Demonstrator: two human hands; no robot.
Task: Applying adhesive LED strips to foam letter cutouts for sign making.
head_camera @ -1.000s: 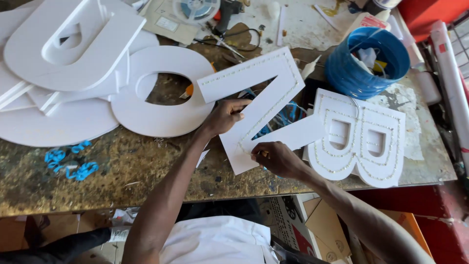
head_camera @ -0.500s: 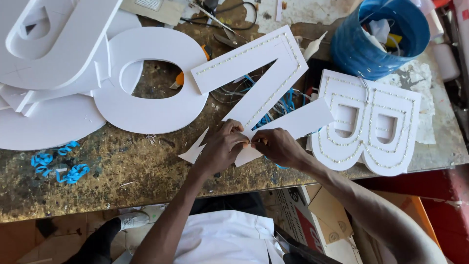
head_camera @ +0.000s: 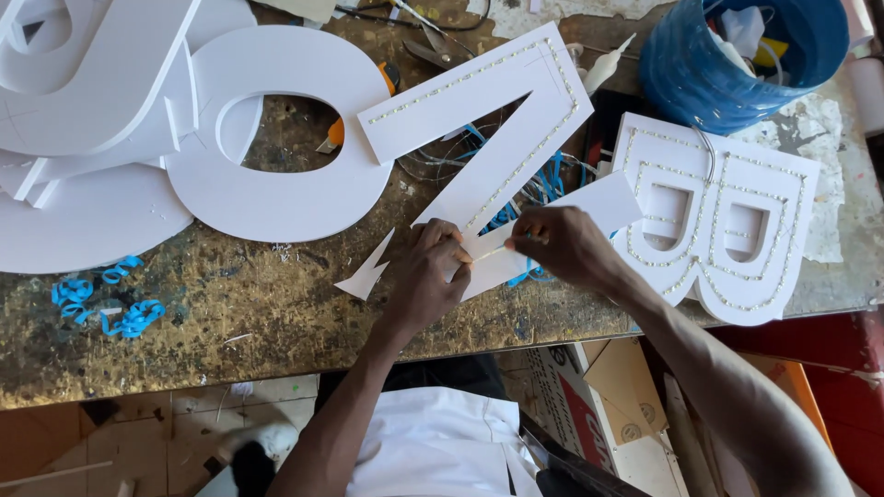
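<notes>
A white Z-shaped sign letter (head_camera: 502, 120) lined with small beads along its edges lies on a worn workbench (head_camera: 258, 304). My left hand (head_camera: 431, 271) presses down on the letter's lower bar, fingers bent. My right hand (head_camera: 562, 244) is just to its right, pinching a thin pale stick or strand that runs between both hands. Blue wires (head_camera: 543, 184) show beneath the letter.
A white round letter (head_camera: 276, 184) and stacked white letters (head_camera: 83, 92) lie to the left. Two beaded B-shaped letters (head_camera: 727, 221) sit at the right, a blue bucket (head_camera: 727, 64) behind them. Blue wire scraps (head_camera: 101, 299) lie at the front left. Cardboard boxes (head_camera: 599, 405) stand below the bench.
My left hand came down from the Z letter's diagonal to its lower bar and met my right hand. The view has shifted closer and upward.
</notes>
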